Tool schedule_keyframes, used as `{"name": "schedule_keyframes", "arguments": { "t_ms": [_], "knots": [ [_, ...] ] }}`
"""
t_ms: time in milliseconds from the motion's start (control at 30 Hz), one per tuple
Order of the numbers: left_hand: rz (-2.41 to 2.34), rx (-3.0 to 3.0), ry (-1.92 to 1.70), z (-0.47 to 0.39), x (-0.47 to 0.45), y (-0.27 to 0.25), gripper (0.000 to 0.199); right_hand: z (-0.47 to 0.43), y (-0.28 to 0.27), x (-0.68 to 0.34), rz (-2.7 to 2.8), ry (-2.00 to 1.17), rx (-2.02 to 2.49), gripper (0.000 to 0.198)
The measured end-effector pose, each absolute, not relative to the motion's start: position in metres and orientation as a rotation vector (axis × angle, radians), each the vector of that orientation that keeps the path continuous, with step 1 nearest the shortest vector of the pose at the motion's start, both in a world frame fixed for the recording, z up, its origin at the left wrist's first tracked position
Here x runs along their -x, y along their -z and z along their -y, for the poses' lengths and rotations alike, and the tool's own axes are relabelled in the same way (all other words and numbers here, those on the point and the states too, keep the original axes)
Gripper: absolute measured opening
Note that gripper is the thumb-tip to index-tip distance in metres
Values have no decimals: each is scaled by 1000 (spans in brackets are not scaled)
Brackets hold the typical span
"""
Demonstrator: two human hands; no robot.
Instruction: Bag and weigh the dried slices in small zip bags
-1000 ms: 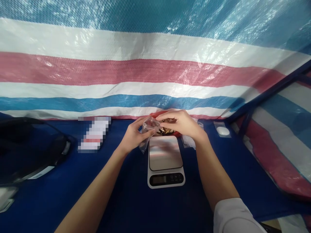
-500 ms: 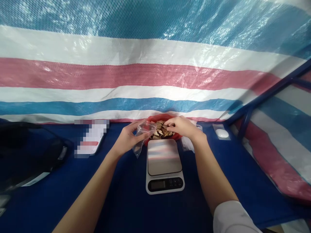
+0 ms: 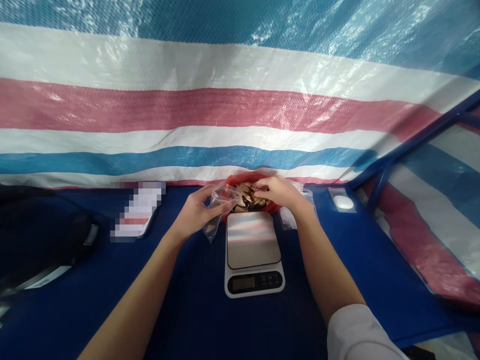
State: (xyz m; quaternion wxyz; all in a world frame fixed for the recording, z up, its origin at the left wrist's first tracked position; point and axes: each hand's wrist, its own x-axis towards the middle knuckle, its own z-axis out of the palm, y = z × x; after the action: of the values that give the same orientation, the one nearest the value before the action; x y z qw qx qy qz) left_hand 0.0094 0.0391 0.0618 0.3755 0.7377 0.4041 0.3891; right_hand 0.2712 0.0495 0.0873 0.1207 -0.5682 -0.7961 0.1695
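Note:
My left hand [image 3: 197,210] grips a clear plastic bag [image 3: 213,226] and holds its mouth apart, beside a red bag [image 3: 240,178]. Dried brown slices [image 3: 245,195] fill the red bag, which lies open against the striped sheet. Over its right side is my right hand [image 3: 277,192], fingers bent and closed among the slices; whether a slice is pinched between the fingertips is too small to make out. Just in front of the red bag stands a kitchen scale [image 3: 254,242] with a bare reflective plate and a dark display.
Right of the red bag lie clear plastic bags [image 3: 288,219]. Farther right is a small bag with a white round item [image 3: 343,202]. A blurred-out phone-like object [image 3: 138,212] and a black bag [image 3: 41,235] lie left. Behind hangs a striped sheet [image 3: 210,110]; a blue frame bar [image 3: 416,140] slants at right.
The view has shifted slightly. My right fingers have moved a little within the slices, while my left hand keeps hold of the clear bag.

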Motion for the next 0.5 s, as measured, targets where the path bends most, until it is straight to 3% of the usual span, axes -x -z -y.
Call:
{"name": "schedule_keyframes", "arguments": {
  "t_ms": [500],
  "knots": [
    [-1022, -1872, -984, -37, -10, -65, 53, -52, -84, -294, 2285, -551, 1743, 20]
  ]
}}
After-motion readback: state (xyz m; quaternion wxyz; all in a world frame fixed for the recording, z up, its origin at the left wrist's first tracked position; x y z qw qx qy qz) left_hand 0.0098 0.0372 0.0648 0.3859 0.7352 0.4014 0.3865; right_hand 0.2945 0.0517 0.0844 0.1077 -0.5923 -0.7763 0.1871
